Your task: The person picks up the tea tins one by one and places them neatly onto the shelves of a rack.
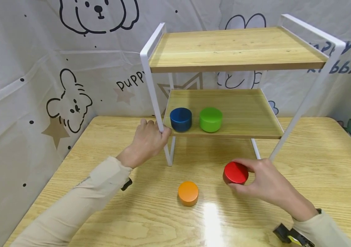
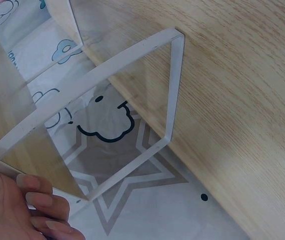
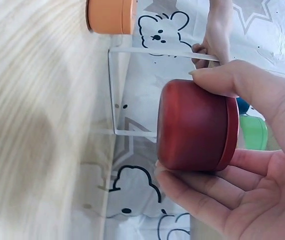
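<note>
While the left hand [image 1: 147, 139] curls round the white front post of the two-tier rack [image 1: 154, 85] at centre frame, the right hand [image 1: 260, 180] grasps the red tin [image 1: 235, 173] between thumb and fingers at lower right of centre, low over the table [image 1: 317, 154] (touching or just lifted, I cannot tell). An orange tin [image 1: 188, 193] sits just left of it. On the rack's lower shelf stand a blue tin [image 1: 180, 119] and a green tin [image 1: 211, 119].

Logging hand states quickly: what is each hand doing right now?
Left hand: closed, holding the rack's white frame.
Right hand: closed, holding the red tub.
</note>
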Demonstrator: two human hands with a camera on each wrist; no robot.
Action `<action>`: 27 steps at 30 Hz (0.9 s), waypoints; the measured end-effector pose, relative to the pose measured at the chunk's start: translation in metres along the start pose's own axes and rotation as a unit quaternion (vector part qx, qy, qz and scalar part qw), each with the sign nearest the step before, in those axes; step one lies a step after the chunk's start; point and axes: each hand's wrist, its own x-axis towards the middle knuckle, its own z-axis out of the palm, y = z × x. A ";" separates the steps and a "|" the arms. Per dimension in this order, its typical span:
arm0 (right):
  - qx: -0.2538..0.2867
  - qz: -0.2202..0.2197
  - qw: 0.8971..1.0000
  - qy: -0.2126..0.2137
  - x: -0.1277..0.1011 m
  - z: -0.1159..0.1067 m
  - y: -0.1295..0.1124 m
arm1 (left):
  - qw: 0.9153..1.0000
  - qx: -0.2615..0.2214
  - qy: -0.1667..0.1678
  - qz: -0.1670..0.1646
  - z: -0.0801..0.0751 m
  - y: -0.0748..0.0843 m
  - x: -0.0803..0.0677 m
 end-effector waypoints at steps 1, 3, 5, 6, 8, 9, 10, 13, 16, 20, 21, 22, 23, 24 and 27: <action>-0.004 -0.005 1.000 0.006 0.000 -0.002 0.000 | 1.000 0.001 0.001 0.002 0.000 0.000 0.000; -0.010 -0.005 1.000 0.011 0.000 -0.007 -0.001 | 1.000 0.002 0.001 0.002 0.000 0.000 0.000; -0.016 -0.003 1.000 0.013 0.000 -0.012 -0.001 | 1.000 0.002 0.002 0.002 0.000 0.000 0.001; -0.019 -0.001 1.000 0.014 0.000 -0.014 -0.001 | 1.000 0.002 0.003 0.001 0.000 0.000 0.001; -0.028 0.000 0.999 0.022 0.001 -0.018 -0.002 | 1.000 0.000 0.004 0.000 0.000 0.000 0.001; -0.032 0.000 0.999 0.027 0.002 -0.021 -0.002 | 1.000 0.002 0.004 0.002 0.000 0.000 0.001; -0.037 -0.003 0.999 0.034 0.002 -0.023 -0.002 | 1.000 0.001 0.004 0.000 0.000 0.000 0.001; -0.048 -0.001 0.997 0.054 0.004 -0.029 -0.004 | 1.000 -0.001 -0.001 -0.006 0.000 0.001 0.001; -0.055 0.001 0.996 0.066 0.004 -0.036 -0.006 | 1.000 -0.002 -0.004 -0.007 -0.001 0.001 0.002; -0.073 -0.004 0.995 0.074 0.005 -0.045 -0.009 | 1.000 0.007 -0.006 0.002 -0.002 0.001 0.002; -0.078 -0.005 0.994 0.075 0.005 -0.047 -0.009 | 1.000 0.013 -0.006 0.006 -0.002 0.001 0.002; -0.083 -0.006 0.994 0.076 0.006 -0.049 -0.009 | 1.000 0.015 -0.007 0.007 -0.002 0.001 0.001; -0.085 -0.004 0.993 0.076 0.006 -0.050 -0.010 | 1.000 0.019 -0.009 0.008 -0.002 0.001 0.001; -0.087 -0.003 0.993 0.077 0.007 -0.052 -0.010 | 1.000 0.019 -0.010 0.006 -0.001 0.001 0.001; -0.085 0.001 0.994 0.076 0.009 -0.055 -0.012 | 1.000 0.017 -0.014 0.003 -0.001 0.001 0.000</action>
